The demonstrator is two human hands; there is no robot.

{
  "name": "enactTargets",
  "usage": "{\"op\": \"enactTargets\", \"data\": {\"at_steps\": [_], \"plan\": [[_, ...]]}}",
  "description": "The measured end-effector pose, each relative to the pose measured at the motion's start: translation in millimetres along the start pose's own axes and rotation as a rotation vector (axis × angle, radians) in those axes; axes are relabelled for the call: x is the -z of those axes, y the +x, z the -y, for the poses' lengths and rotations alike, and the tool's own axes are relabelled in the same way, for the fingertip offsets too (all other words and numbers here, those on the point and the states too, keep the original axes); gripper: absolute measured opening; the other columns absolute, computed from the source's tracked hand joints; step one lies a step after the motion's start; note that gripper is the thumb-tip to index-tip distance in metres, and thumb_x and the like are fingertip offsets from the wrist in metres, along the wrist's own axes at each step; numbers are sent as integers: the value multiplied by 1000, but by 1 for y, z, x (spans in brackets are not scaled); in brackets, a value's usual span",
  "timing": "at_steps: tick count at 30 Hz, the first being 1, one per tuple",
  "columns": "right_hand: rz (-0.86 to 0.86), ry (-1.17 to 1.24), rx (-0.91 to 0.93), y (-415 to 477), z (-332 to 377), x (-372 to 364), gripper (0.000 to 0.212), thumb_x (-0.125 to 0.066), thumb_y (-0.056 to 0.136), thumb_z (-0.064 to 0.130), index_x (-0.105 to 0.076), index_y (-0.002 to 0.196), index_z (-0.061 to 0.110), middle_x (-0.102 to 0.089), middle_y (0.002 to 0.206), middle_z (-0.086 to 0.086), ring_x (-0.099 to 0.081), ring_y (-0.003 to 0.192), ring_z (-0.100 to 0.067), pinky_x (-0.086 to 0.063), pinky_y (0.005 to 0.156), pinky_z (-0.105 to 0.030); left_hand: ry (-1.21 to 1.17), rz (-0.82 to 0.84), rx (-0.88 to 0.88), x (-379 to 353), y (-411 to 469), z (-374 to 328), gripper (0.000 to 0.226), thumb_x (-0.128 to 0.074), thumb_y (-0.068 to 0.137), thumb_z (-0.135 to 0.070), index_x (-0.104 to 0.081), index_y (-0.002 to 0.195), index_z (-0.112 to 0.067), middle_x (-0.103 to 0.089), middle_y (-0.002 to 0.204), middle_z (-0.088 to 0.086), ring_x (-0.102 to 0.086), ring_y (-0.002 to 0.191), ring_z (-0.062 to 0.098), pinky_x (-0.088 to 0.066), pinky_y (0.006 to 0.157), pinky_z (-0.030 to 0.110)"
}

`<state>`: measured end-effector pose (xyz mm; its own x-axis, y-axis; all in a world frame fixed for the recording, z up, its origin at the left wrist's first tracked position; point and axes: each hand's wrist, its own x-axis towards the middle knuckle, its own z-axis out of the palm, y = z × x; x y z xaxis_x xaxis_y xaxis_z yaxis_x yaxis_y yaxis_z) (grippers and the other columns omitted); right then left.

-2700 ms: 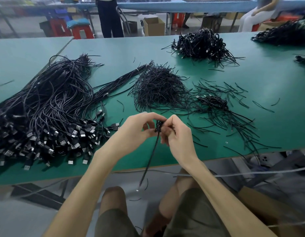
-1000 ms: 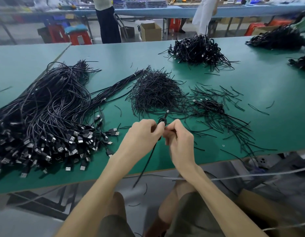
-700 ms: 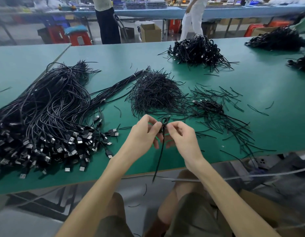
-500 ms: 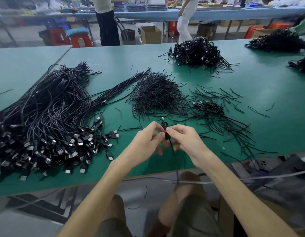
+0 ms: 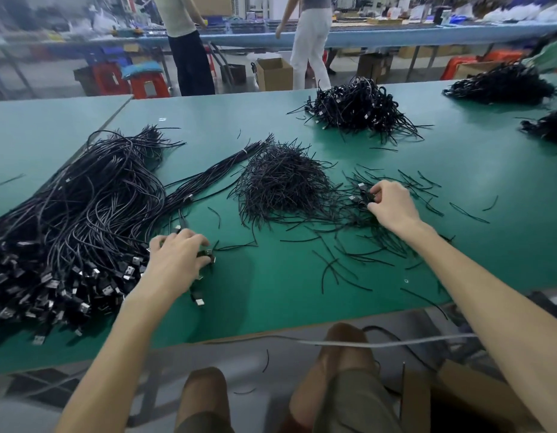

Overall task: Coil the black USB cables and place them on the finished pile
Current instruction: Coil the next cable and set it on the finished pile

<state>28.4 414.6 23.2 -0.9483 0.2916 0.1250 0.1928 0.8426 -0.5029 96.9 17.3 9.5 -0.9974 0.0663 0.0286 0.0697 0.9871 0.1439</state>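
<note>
Fingers (image 5: pixel 378 192) of the right hand (image 5: pixel 392 204) curl round a small coiled cable (image 5: pixel 361 195), holding it down among scattered black ties (image 5: pixel 349 254), just right of the tie heap (image 5: pixel 283 182). The left hand (image 5: pixel 177 260) sits well apart from it, its fingers pinching the plug of a loose cable (image 5: pixel 207 255) at the near edge of the big heap of uncoiled cables (image 5: pixel 83 214), whose metal plugs face the person. Farther back lies a pile of bundled cables (image 5: pixel 358 107), with more dark piles at the right edge. All rest on a green tabletop (image 5: pixel 271 292). Behind it two people stand by a long blue bench (image 5: pixel 395 39), near red stools (image 5: pixel 146 84) and a cardboard box (image 5: pixel 274 73).
</note>
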Motion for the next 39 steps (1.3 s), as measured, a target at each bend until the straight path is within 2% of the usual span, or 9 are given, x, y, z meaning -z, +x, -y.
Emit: {"op": "enactTargets", "data": {"at_steps": [5,9,15,23,26,29,32,35,39], "plan": [[-26,-42,23,-6,-17,-17,50,-59,94,1,-49,142,9,-50,135,-16,-50,121,-32,-48,97,-45,-163,-109,17,-10,-4,11,24,-72,93,-28,-67,115,-21,-59,107,-2,-55,113,24,-36,102,46],[-109,-66,95,-23,-16,-26,67,-57,95,0,-32,156,9,-43,143,-18,-39,130,-33,-42,104,-44,-165,-125,29,-14,-1,10,23,-72,93,-28,-67,114,-21,-59,106,0,-54,111,26,-35,102,47],[-123,-34,344,-71,15,-40,53,-62,94,4,-48,145,7,-46,139,-12,-40,128,-25,-39,111,-39,-144,-81,45,-14,3,17,33,-72,94,-31,-64,124,-20,-61,114,1,-54,116,26,-34,105,47],[-11,50,525,-117,50,-63,37,-63,97,11,-59,133,10,-51,128,-3,-41,122,-18,-31,110,-26,-230,-66,18,-14,5,13,13,-76,90,-28,-72,103,-29,-57,98,-7,-58,101,19,-36,103,46],[58,50,550,-127,55,-76,31,-60,99,16,-61,130,12,-53,125,0,-43,120,-16,-34,108,-27,-348,-92,5,-11,5,14,11,-73,93,-36,-71,99,-28,-64,96,-9,-62,94,17,-45,99,46],[83,19,557,-135,54,-87,27,-58,101,19,-63,127,13,-54,123,2,-44,118,-16,-35,105,-28,-339,-172,18,-6,19,15,20,-60,102,-28,-69,114,-14,-63,108,1,-61,99,22,-50,96,48],[37,-7,550,-139,53,-95,23,-57,101,19,-65,122,14,-55,120,2,-47,114,-18,-39,102,-32,-272,-220,60,-2,43,16,28,-50,105,-12,-61,130,-5,-57,125,13,-57,113,32,-47,100,50],[6,-90,579,-143,56,-101,22,-54,101,20,-65,120,13,-56,119,0,-50,112,-20,-45,97,-36,-118,-176,112,-2,64,23,42,-44,100,2,-48,142,1,-48,141,21,-45,127,38,-43,104,48],[-16,-137,591,-146,63,-105,22,-55,100,17,-64,120,13,-56,118,0,-52,110,-20,-47,94,-35,34,-46,147,-6,87,35,46,-42,97,4,-41,143,2,-47,147,22,-45,130,42,-41,101,49]]}}
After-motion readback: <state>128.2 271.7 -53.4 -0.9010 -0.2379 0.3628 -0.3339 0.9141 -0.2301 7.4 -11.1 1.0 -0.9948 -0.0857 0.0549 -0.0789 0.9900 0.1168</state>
